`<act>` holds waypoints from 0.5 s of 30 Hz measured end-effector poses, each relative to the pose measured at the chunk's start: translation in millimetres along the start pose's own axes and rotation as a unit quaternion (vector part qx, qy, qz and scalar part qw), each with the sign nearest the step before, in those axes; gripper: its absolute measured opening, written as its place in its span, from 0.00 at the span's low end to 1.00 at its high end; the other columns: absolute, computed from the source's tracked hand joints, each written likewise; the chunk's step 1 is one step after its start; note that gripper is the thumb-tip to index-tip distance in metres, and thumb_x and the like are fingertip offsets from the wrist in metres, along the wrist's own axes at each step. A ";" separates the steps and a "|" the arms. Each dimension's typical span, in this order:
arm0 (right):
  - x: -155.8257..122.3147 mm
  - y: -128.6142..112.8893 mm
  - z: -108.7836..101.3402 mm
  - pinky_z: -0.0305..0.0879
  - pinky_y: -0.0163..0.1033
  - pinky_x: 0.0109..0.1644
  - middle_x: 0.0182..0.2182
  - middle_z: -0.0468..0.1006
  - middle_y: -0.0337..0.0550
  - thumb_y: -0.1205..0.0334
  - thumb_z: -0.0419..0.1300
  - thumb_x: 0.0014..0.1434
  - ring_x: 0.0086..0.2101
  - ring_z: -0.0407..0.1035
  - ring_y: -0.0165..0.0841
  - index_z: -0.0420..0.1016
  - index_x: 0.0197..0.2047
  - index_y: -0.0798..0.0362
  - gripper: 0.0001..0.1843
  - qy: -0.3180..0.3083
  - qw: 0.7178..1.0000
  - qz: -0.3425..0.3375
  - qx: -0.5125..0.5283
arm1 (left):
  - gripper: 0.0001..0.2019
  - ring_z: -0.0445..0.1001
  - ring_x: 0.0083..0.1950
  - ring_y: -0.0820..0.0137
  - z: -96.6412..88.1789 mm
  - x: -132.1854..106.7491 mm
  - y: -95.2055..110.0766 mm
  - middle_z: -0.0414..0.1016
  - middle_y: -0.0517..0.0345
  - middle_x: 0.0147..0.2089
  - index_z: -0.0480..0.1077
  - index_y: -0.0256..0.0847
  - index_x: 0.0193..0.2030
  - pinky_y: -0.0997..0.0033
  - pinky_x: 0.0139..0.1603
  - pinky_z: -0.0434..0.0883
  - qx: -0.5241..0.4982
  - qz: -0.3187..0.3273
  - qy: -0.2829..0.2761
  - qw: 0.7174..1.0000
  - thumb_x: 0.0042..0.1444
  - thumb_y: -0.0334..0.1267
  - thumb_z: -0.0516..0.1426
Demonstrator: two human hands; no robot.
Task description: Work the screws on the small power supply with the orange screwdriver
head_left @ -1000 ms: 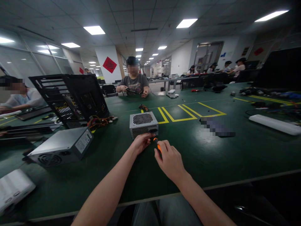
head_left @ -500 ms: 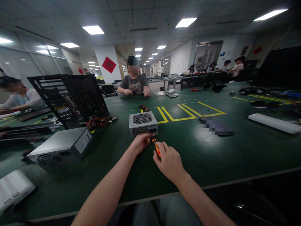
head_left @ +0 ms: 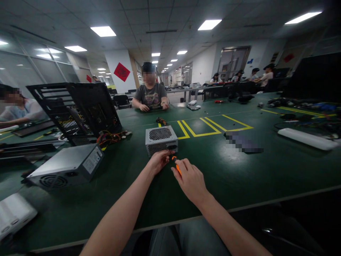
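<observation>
A grey computer power supply [head_left: 161, 142] with a honeycomb grille on top stands on the green table in front of me. My left hand [head_left: 159, 160] is at its lower front edge, fingers curled and pinched near the screwdriver's tip; what lies between them is hidden. In my right hand [head_left: 191, 179] is a screwdriver [head_left: 178, 168] with an orange and black handle. Its thin shaft points up and left, toward the left fingertips and the front face of the power supply. Whether the tip touches a screw is too small to tell.
On the left lie a second power supply [head_left: 68, 167], an open black computer case [head_left: 77, 113] and a white box-shaped device [head_left: 16, 217]. To the right are a blurred-out dark flat object [head_left: 243, 143] and a long white bar [head_left: 306, 138]. A person [head_left: 150, 94] sits across the table.
The view has shifted slightly. My right hand has turned a little around the screwdriver handle, while the left hand and the power supply stay in place.
</observation>
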State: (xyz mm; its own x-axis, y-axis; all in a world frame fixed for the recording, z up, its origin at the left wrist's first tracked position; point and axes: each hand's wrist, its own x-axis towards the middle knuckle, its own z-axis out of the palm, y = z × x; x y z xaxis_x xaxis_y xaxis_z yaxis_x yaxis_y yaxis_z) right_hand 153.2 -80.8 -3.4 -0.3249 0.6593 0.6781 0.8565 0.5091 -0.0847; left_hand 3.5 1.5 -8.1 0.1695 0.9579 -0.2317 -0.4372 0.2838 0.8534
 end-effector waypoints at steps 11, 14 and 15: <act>-0.3 3.1 1.8 0.61 0.33 0.31 0.34 0.69 0.44 0.61 0.45 0.62 0.28 0.66 0.27 0.65 0.44 0.55 0.12 0.012 1.000 0.013 -0.003 | 0.07 0.62 0.21 0.87 -0.6 1.1 -0.4 0.74 0.48 0.40 0.72 0.28 0.36 0.88 0.21 0.65 -0.018 -0.002 -0.006 1.000 0.50 0.26 0.55; -0.7 2.8 0.0 0.63 0.35 0.33 0.41 0.68 0.48 0.61 0.47 0.61 0.30 0.66 0.28 0.66 0.43 0.54 0.11 -0.004 1.000 0.014 0.001 | 0.06 0.62 0.21 0.86 0.1 1.0 -0.3 0.74 0.48 0.40 0.73 0.28 0.35 0.88 0.21 0.65 -0.018 0.001 -0.005 1.000 0.50 0.26 0.56; -0.9 2.3 0.0 0.64 0.36 0.35 0.44 0.66 0.50 0.63 0.47 0.60 0.31 0.67 0.29 0.65 0.44 0.55 0.11 -0.010 1.000 0.006 0.005 | 0.06 0.62 0.21 0.86 -0.1 1.2 -0.5 0.74 0.48 0.39 0.73 0.28 0.35 0.88 0.21 0.65 -0.016 0.000 -0.005 1.000 0.50 0.26 0.56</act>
State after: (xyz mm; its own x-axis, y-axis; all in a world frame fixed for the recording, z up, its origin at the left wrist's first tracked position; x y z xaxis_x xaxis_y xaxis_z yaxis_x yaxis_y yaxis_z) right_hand 155.5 -80.2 -4.1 -0.3232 0.6759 0.6623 0.8558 0.5075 -0.1003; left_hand 3.9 2.6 -8.8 0.1789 0.9575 -0.2262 -0.4660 0.2849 0.8376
